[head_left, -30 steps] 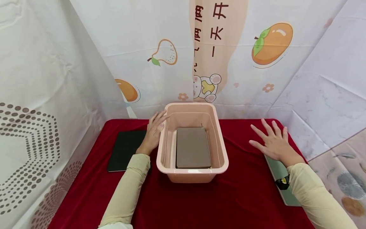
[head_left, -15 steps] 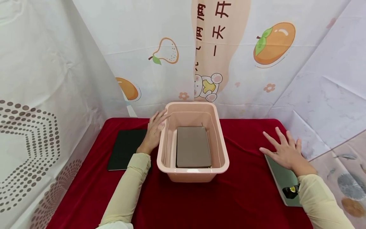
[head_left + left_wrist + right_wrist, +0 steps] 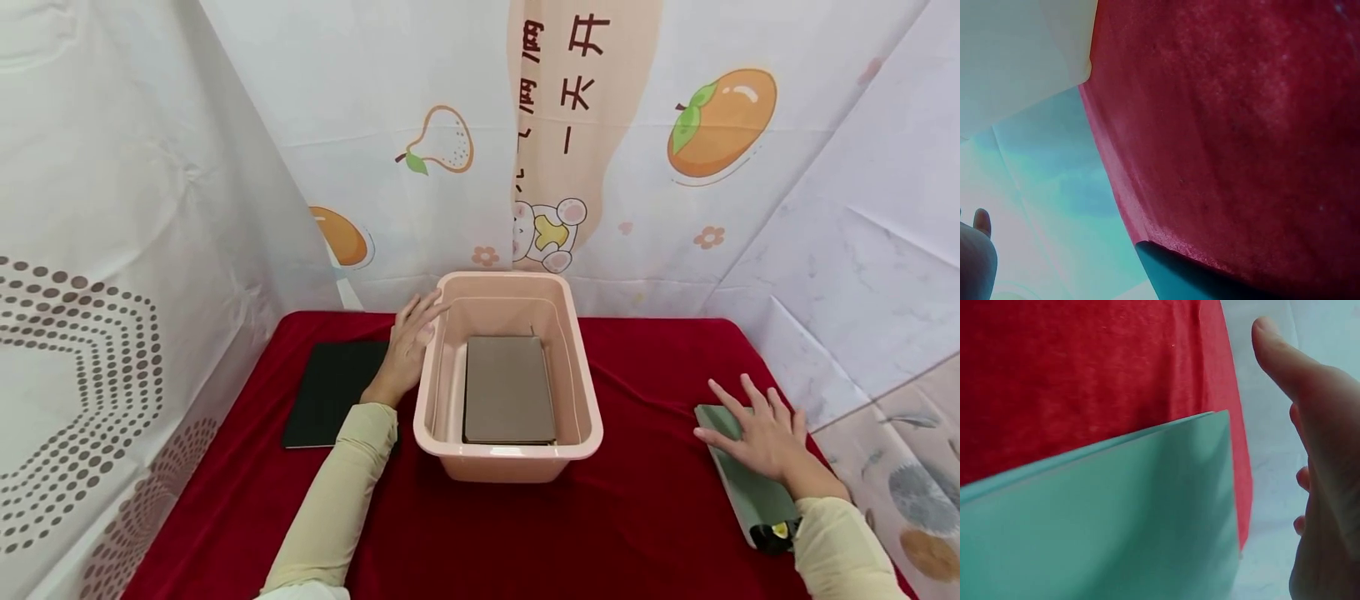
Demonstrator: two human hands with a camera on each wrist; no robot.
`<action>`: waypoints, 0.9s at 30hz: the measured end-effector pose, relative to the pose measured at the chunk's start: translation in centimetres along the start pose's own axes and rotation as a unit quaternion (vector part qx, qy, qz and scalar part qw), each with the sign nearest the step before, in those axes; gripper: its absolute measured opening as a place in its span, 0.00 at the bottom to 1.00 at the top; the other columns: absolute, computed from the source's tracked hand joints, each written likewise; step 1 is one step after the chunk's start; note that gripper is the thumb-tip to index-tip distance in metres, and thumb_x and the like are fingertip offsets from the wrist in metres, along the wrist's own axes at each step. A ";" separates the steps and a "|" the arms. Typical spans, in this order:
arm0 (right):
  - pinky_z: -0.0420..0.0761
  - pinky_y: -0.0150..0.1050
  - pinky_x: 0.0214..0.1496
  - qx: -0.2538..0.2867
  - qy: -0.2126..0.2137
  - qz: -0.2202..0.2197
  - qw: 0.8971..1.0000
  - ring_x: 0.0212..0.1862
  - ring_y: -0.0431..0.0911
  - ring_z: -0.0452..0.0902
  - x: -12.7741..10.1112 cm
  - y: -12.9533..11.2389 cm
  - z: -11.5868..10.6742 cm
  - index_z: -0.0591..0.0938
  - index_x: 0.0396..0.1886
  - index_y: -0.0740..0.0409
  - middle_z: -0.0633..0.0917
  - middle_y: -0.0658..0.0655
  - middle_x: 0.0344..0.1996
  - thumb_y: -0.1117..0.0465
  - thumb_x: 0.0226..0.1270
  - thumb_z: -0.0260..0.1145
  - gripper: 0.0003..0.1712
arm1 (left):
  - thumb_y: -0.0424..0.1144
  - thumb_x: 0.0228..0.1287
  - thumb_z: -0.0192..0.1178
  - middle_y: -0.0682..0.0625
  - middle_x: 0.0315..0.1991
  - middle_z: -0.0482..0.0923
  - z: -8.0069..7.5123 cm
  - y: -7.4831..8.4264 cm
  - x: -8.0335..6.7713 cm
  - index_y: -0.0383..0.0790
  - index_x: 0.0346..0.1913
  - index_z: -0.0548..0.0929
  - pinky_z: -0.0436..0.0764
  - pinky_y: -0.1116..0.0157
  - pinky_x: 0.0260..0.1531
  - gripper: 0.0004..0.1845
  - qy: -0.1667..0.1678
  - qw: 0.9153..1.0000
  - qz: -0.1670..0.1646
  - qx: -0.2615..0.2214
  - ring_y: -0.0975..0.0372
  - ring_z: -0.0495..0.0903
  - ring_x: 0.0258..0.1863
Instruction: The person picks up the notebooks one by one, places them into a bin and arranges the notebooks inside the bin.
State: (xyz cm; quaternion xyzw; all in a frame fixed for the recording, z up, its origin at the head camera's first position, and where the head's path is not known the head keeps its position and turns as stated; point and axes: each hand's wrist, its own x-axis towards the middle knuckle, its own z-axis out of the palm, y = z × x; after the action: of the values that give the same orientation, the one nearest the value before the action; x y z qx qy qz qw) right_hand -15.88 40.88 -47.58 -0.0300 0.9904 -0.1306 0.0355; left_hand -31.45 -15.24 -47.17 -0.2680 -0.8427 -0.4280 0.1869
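Observation:
A pink plastic basin (image 3: 508,471) stands in the middle of the table with a brown-grey notebook (image 3: 508,387) lying flat inside it. My left hand (image 3: 405,350) rests at the basin's left rim, its fingers extended along the edge. Above a green notebook (image 3: 750,492) on the right, my right hand (image 3: 768,437) hovers with fingers spread, holding nothing. In the right wrist view, a gap shows between the hand (image 3: 1329,450) and the green notebook (image 3: 1147,519). A black notebook (image 3: 330,396) lies left of the basin, partly hidden by my left arm.
Red cloth (image 3: 600,533) covers the table. Behind it hangs a white curtain (image 3: 360,75) printed with fruit, and more sheets close off both sides. Something thin and dark (image 3: 532,330) sticks up behind the notebook in the basin.
My right hand has moved right and toward me, lower over the green notebook. The left hand stays at the basin's rim, and the basin and notebooks keep their places.

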 end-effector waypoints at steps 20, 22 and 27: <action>0.53 0.81 0.57 0.033 -0.008 0.036 0.999 0.66 0.86 0.49 -1.8 3.4 2.1 0.40 0.84 0.52 0.46 0.84 0.74 0.32 0.66 0.63 0.62 | 0.53 0.84 0.32 0.54 0.81 0.58 -0.1 0.0 0.0 0.50 0.72 0.74 0.44 0.39 0.77 0.28 -0.004 1.000 0.000 0.007 0.48 0.47 0.82; 0.53 0.80 0.57 0.036 -0.007 0.041 0.998 0.67 0.85 0.49 -2.0 3.7 2.1 0.39 0.84 0.54 0.46 0.85 0.74 0.32 0.65 0.64 0.63 | 0.53 0.84 0.32 0.54 0.81 0.58 -0.1 0.0 0.0 0.50 0.72 0.74 0.44 0.40 0.78 0.28 -0.005 1.000 0.001 0.009 0.48 0.47 0.82; 0.53 0.84 0.54 0.051 -0.018 0.064 0.997 0.65 0.90 0.46 -2.3 4.6 1.9 0.35 0.83 0.57 0.42 0.87 0.73 0.31 0.64 0.64 0.67 | 0.54 0.84 0.32 0.53 0.81 0.58 -0.1 -0.1 0.1 0.50 0.72 0.74 0.44 0.40 0.78 0.28 -0.009 1.000 0.004 0.014 0.47 0.47 0.82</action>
State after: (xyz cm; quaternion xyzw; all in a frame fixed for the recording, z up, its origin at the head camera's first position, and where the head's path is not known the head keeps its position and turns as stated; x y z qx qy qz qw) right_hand -13.65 44.97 -50.47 0.0327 0.9815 -0.1776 0.0630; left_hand -31.56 -15.36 -47.12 -0.2723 -0.8491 -0.4131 0.1850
